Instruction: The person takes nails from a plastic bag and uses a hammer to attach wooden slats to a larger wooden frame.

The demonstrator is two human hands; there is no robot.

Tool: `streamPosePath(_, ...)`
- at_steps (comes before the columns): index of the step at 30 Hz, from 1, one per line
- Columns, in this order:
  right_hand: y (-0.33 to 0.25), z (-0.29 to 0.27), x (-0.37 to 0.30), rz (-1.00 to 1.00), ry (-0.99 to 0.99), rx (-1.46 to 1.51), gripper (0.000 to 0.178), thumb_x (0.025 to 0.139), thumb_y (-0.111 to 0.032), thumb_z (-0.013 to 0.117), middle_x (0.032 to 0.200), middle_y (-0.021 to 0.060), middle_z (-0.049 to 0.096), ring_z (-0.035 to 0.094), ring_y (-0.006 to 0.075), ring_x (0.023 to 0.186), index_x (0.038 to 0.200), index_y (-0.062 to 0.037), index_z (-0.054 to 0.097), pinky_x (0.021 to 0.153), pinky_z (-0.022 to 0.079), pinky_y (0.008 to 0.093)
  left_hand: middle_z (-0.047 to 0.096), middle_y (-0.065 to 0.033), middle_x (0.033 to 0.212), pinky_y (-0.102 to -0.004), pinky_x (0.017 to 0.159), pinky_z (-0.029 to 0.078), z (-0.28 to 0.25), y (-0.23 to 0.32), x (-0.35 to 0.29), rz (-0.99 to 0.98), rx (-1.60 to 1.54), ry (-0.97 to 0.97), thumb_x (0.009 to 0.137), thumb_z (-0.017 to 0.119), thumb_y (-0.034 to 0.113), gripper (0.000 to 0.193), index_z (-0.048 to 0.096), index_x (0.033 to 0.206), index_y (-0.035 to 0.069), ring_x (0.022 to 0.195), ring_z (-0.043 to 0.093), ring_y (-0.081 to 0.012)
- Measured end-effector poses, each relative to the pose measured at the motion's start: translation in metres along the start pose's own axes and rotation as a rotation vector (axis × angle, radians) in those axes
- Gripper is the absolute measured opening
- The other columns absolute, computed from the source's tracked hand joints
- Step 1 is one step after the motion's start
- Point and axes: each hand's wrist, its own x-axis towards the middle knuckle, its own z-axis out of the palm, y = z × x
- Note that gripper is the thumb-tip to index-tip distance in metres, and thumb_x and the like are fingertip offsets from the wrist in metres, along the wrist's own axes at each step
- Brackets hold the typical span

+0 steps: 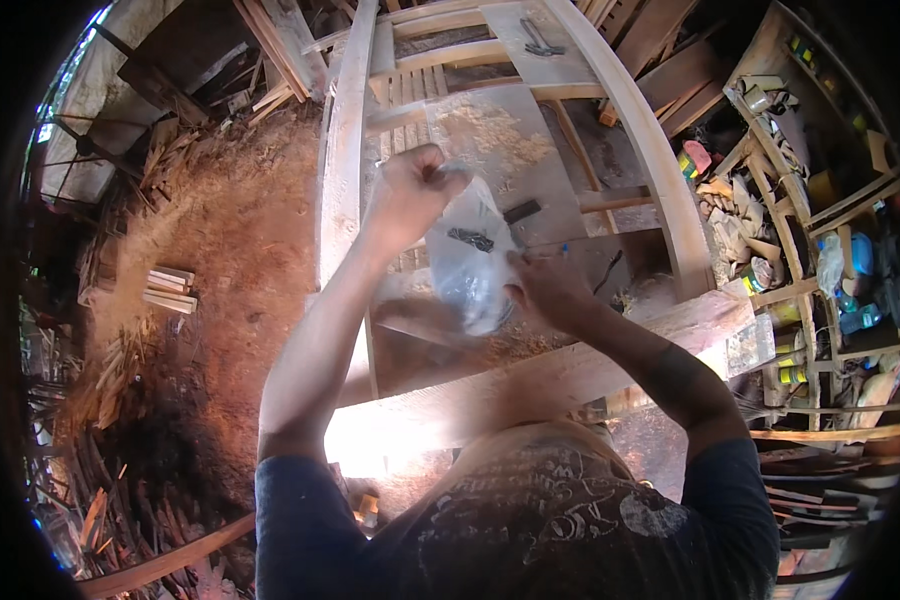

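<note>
A clear plastic bag (pixel 470 290) hangs over the wooden frame in front of me. My left hand (pixel 418 195) is closed on its upper end and holds it up. At the lower right side of the bag, my right hand (pixel 553 290) has its thumb and fingers bent against the plastic, slightly blurred. A dark bundle of small pieces (pixel 470 239) shows at the middle of the bag; whether it lies inside or behind the plastic is hard to tell. Just right of the bag, a dark block (pixel 522 211) rests on a thin board (pixel 560 190).
Sawdust (pixel 490 135) covers part of the board. A hammer-like tool (pixel 542 40) lies at the far end of the wooden frame (pixel 345 150). A thick beam (pixel 550 375) crosses close to my body. Shelves (pixel 815 290) with cans and bottles stand right; short wood pieces (pixel 170 288) lie left.
</note>
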Motion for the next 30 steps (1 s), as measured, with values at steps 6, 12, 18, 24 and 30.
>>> streamPosePath(6,0.003,-0.069,-0.001,0.196,-0.035,-0.033,0.032,0.098,-0.031,0.060,0.083,0.0162,0.072,0.070,0.0380,0.071,0.116,-0.0056,0.068,0.069,0.055,0.0490,0.072,-0.0037,0.077,-0.0223,0.055,0.043,-0.018,0.012,-0.052,-0.021,-0.149,-0.016,0.092,0.072,0.004,0.015,0.064,0.078,0.003,0.062,0.056,-0.0035)
streamPosePath(12,-0.064,-0.060,0.028,-0.091,0.108,0.479,0.020,0.095,-0.010,0.058,0.094,0.0248,0.070,0.070,0.0392,0.090,0.109,0.0004,0.066,0.080,0.054,0.0507,0.070,-0.0002,0.081,-0.0202,0.058,0.045,-0.007,0.021,-0.063,-0.035,-0.269,-0.035,0.092,0.071,0.000,0.006,0.068,0.087,0.003,0.068,0.057,-0.0026)
streamPosePath(18,-0.003,0.076,0.131,-0.249,0.226,1.009,0.027,0.090,-0.018,0.070,0.094,0.0178,0.069,0.068,0.0277,0.085,0.105,0.0031,0.065,0.074,0.053,0.0372,0.067,0.0008,0.081,-0.0198,0.057,0.045,0.025,0.028,-0.044,0.110,-0.267,-0.064,0.093,0.070,0.000,0.003,0.070,0.092,0.002,0.066,0.057,-0.0028)
streamPosePath(24,-0.044,0.050,0.140,-0.036,0.090,1.115,0.024,0.090,-0.013,0.069,0.094,0.0134,0.068,0.066,0.0228,0.085,0.108,0.0016,0.064,0.073,0.052,0.0354,0.063,0.0024,0.077,-0.0203,0.057,0.045,0.011,-0.002,-0.067,0.047,-0.250,0.083,0.092,0.070,-0.002,0.008,0.068,0.087,0.002,0.067,0.055,-0.0020)
streamPosePath(30,-0.049,0.061,0.150,0.021,0.086,1.133,0.026,0.090,-0.012,0.069,0.097,0.0121,0.067,0.065,0.0215,0.087,0.112,0.0003,0.063,0.074,0.052,0.0350,0.061,0.0027,0.077,-0.0205,0.056,0.044,0.002,-0.026,-0.065,0.011,-0.226,0.132,0.092,0.071,-0.002,0.009,0.066,0.085,0.003,0.066,0.054,-0.0022)
